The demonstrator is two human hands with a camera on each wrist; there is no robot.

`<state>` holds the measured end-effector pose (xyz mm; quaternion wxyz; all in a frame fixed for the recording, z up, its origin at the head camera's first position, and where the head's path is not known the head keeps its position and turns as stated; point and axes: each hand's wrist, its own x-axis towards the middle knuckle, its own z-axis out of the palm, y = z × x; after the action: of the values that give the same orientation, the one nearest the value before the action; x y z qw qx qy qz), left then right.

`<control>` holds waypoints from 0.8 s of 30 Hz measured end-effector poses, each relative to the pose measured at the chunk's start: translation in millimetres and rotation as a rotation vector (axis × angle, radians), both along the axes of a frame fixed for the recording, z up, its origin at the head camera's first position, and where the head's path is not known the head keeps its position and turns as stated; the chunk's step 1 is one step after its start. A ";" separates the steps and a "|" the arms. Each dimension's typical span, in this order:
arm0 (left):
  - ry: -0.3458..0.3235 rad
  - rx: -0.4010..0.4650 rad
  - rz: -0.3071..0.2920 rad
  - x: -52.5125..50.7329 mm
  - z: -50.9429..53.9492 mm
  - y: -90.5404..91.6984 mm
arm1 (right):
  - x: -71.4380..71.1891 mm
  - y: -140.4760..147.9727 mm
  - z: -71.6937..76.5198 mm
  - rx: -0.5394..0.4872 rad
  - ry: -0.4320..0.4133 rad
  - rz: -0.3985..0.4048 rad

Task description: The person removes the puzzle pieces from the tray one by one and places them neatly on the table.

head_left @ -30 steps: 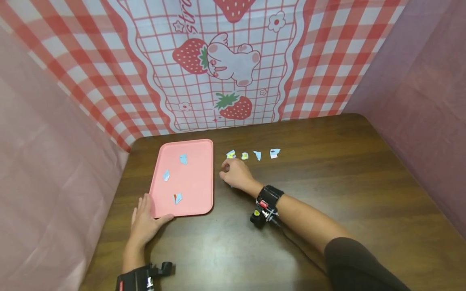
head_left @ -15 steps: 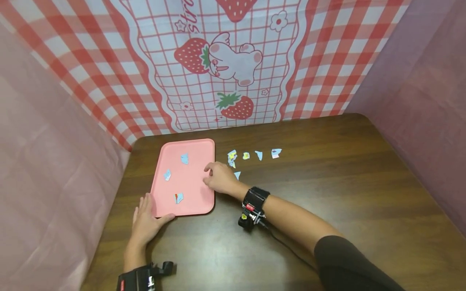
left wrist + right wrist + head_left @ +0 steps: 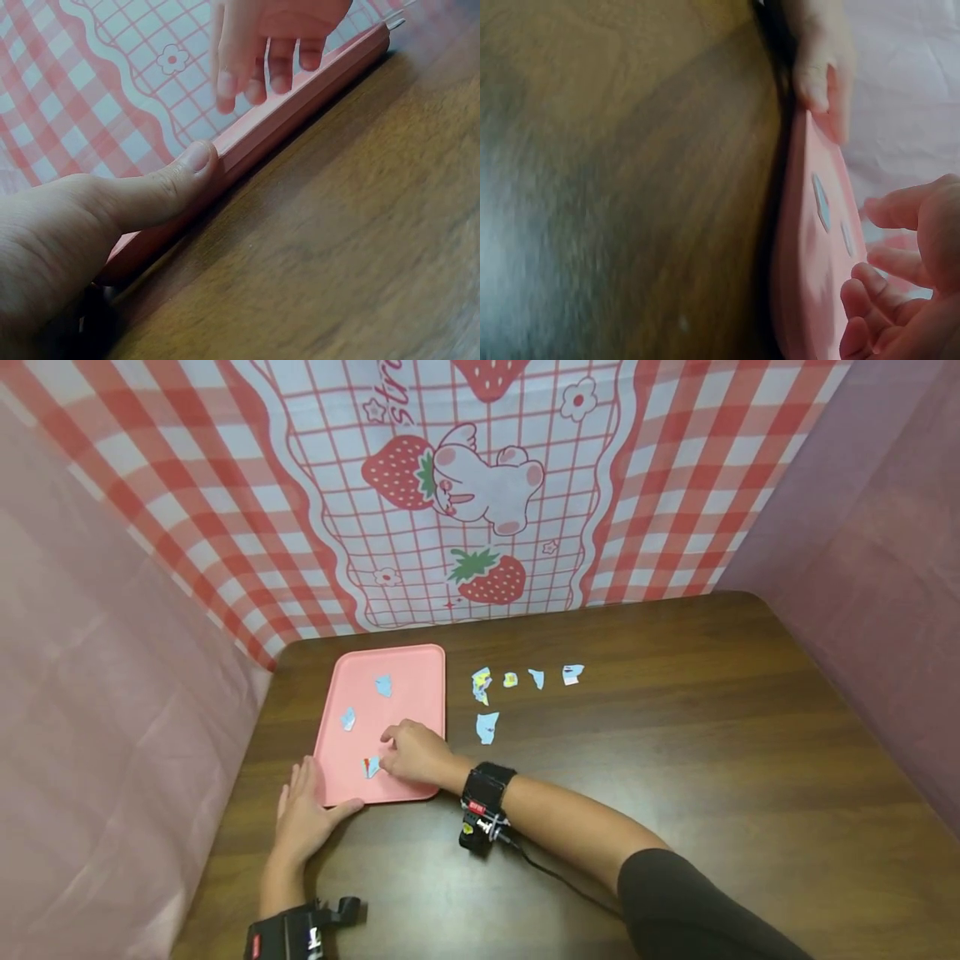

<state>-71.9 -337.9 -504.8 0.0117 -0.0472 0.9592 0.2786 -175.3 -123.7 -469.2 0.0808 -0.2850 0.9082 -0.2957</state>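
Paper scrap (image 3: 370,767) lies on pink tray (image 3: 422,670), right hand (image 3: 417,755) just beside it, fingers loose and empty, left hand (image 3: 306,817) straight-fingered at the tray's corner; pickup seems in hand, next calling for a careful edge pinch.

Black wristbands (image 3: 489,785) carry red labels (image 3: 476,807); the sleeve (image 3: 682,902) is dark.

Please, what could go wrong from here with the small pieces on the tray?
The right hand is over the pink tray, close to the red-marked piece, so it might accidentally push that piece. The left hand touches the tray near one corner; a sudden push could perhaps shift the tray and make its pieces slide.
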 end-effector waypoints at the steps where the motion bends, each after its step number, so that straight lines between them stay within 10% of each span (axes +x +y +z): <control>1: 0.004 0.000 -0.001 -0.1 0.0 0.1 | 1.0 -2.4 -0.9 0.006 0.005 0.007; 24: 0.012 0.012 0.001 -0.2 1.3 0.7 | 11.8 -27.2 -14.8 0.187 0.212 0.098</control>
<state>-72.1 -337.2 -503.5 0.0063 -0.0459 0.9575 0.2847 -163.5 -150.9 -484.0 0.0250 -0.3498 0.9202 -0.1739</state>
